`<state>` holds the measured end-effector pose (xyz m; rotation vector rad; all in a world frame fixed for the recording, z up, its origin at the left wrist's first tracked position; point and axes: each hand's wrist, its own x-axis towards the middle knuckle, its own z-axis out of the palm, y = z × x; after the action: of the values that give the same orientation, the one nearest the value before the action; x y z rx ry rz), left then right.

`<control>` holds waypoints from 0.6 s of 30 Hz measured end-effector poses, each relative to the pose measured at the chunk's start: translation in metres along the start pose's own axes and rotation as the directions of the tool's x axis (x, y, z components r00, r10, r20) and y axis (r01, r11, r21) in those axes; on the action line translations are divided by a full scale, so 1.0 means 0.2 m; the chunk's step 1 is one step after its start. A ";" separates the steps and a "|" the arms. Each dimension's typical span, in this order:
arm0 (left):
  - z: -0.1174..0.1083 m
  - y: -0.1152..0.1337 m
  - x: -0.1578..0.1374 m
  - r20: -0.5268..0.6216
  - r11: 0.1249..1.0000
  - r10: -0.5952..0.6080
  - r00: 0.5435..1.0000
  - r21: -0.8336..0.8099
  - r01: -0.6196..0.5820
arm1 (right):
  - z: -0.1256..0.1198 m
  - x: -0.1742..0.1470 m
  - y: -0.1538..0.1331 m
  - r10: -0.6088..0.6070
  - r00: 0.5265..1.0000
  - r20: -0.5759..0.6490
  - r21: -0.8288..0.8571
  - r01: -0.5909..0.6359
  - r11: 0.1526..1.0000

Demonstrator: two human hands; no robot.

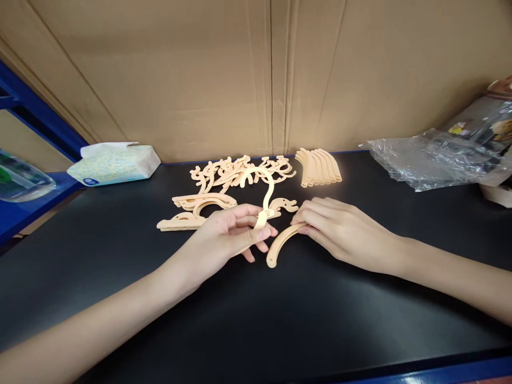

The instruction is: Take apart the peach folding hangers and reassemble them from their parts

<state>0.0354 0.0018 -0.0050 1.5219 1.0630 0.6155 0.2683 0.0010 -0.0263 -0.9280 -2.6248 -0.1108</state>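
Pinched between the thumb and fingers of my left hand (236, 234) is a beige hanger hook (270, 188), its curved top pointing up and away from me. A short beige piece at its base runs down into the palm, where my fingers partly hide it. My right hand (334, 226) grips one end of a curved beige hanger arm (282, 244). The arm's free end, with a small hole, points down toward me, just right of my left fingertips. Behind my hands, on the black tabletop (280, 325), lies another beige hanger piece (285, 205).
A heap of beige hooks (224, 173) lies at the back, with a row of hanger arms (319, 168) to its right. Stacked folded hangers (180, 221) sit at left. A tissue pack (116, 164) and clear plastic bags (424, 160) flank them before a cardboard wall (200, 80).
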 end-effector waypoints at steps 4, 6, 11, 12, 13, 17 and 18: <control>-0.01 0.01 0.00 -0.067 0.999 0.010 0.998 -0.031 -0.012 | 0.01 0.00 0.01 -0.017 1.000 -0.007 0.076 0.017 0.997; -0.01 0.01 0.00 -0.061 0.999 -0.014 0.998 -0.052 0.011 | 0.01 -0.01 0.00 0.015 1.000 -0.011 0.107 -0.014 0.994; 0.01 -0.01 -0.01 -0.014 0.976 -0.088 0.996 -0.199 0.084 | -0.01 -0.02 -0.01 0.114 0.993 0.006 0.147 -0.114 0.983; 0.01 -0.02 -0.01 0.004 0.967 -0.104 0.995 -0.232 0.102 | -0.01 -0.02 -0.01 0.104 0.995 0.010 0.139 -0.104 0.985; 0.00 -0.02 -0.01 0.026 0.959 -0.119 0.993 -0.257 0.122 | -0.01 -0.02 -0.01 0.092 0.996 0.013 0.126 -0.093 0.988; -0.01 -0.04 0.00 0.099 0.941 -0.143 0.985 -0.294 0.166 | 0.00 -0.02 0.00 0.037 0.999 0.007 0.076 -0.037 0.996; -0.01 -0.04 0.01 0.104 0.939 -0.142 0.984 -0.300 0.168 | 0.00 -0.02 0.01 0.028 1.000 0.011 0.067 -0.029 0.997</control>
<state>0.0320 0.0035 -0.0123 1.1698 0.9641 0.5744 0.2718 -0.0002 -0.0286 -0.9447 -2.6062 -0.0106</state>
